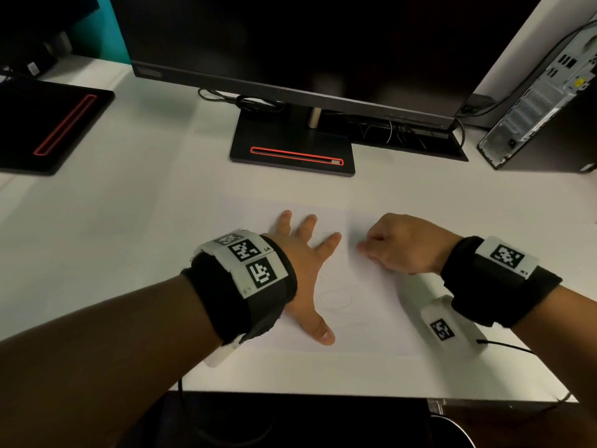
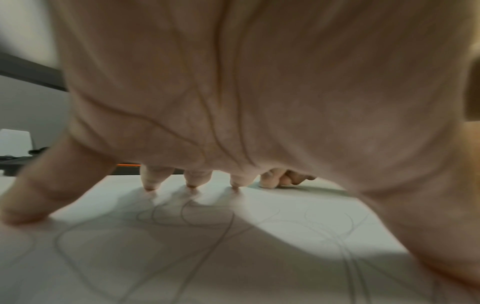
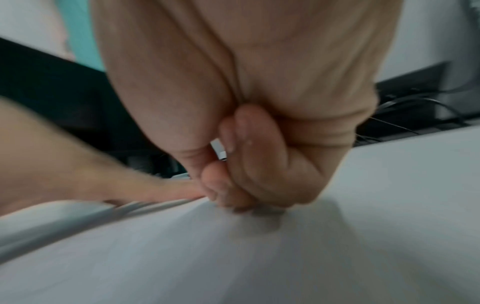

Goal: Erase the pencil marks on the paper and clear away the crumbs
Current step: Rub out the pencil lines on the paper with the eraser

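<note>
A white sheet of paper (image 1: 361,305) lies on the white desk, with faint looping pencil marks (image 1: 334,299) near its middle; the marks (image 2: 207,222) show clearly under my left palm. My left hand (image 1: 302,253) lies spread flat on the paper, fingers straight and pressing it down. To its right, my right hand (image 1: 400,244) is curled into a fist with the fingertips down on the paper. A small white eraser (image 3: 218,149) peeks out between its thumb and fingers; most of it is hidden. The right wrist view is blurred by motion.
A black monitor stand (image 1: 292,147) with a red-rimmed slot sits just beyond the paper, cables (image 1: 403,130) behind it. A second black base (image 1: 48,124) is at the far left, a computer tower (image 1: 542,101) at the far right. The desk's front edge (image 1: 323,394) runs near my forearms.
</note>
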Tool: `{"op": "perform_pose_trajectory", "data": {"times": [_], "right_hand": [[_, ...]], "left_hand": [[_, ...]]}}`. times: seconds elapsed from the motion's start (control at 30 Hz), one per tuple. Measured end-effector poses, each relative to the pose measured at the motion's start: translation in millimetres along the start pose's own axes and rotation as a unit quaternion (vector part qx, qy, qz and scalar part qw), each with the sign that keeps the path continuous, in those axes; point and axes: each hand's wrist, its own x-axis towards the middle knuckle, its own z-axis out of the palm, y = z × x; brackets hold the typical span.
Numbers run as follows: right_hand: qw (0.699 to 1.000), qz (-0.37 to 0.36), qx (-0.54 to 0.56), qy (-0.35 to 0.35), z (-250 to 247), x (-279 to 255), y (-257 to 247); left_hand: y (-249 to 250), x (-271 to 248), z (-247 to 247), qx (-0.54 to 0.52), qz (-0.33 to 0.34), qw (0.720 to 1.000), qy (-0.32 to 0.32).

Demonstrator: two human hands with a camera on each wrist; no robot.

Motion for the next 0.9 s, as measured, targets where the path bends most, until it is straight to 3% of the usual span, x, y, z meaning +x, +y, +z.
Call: {"op": "perform_pose_trajectory", "data": {"times": [0.07,0.13,0.23,0.3,0.43,0.6,0.67,0.73,0.83,0.9], "right_hand": [[0.999,-0.024,-0.014,-0.033,8.7,-5.9,-3.2],[0.998,-0.004,0.028,-0.060,8.1,-8.4,5.3],[0.995,0.067,0.078,0.011,-9.0,-7.5,33.0],[0.969,0.093,0.225,0.032,-15.6,-17.6,41.0],[0.853,0.080,0.516,0.011,-7.1,-51.0,18.2],[0.670,0.101,0.732,-0.073,43.5,-50.4,-16.6],[0.613,0.111,0.780,-0.064,51.7,-41.8,-12.7],[0.559,0.123,0.819,0.042,44.5,-29.1,8.1],[0.457,0.123,0.837,0.275,25.4,-24.8,48.0],[0.449,0.109,0.821,0.336,19.7,-33.5,59.6]], "left_hand": [[0.2,-0.5,-0.4,-0.003,0.000,1.000,-0.006],[-0.1,-0.1,-1.0,-0.003,0.000,1.000,-0.005],[0.3,-0.9,-1.0,0.000,0.001,1.000,-0.004],[0.4,-1.1,-0.8,0.000,0.001,1.000,-0.004],[0.0,-0.5,-1.5,0.002,0.003,1.000,-0.008],[-0.3,1.2,1.0,0.004,-0.002,1.000,-0.007],[-1.6,1.6,2.6,0.005,-0.001,1.000,-0.004],[-3.7,1.1,3.0,0.004,0.000,1.000,0.001],[-3.5,-0.6,3.4,0.004,0.002,1.000,0.001],[-3.3,0.3,2.4,0.007,0.002,1.000,-0.001]]}}
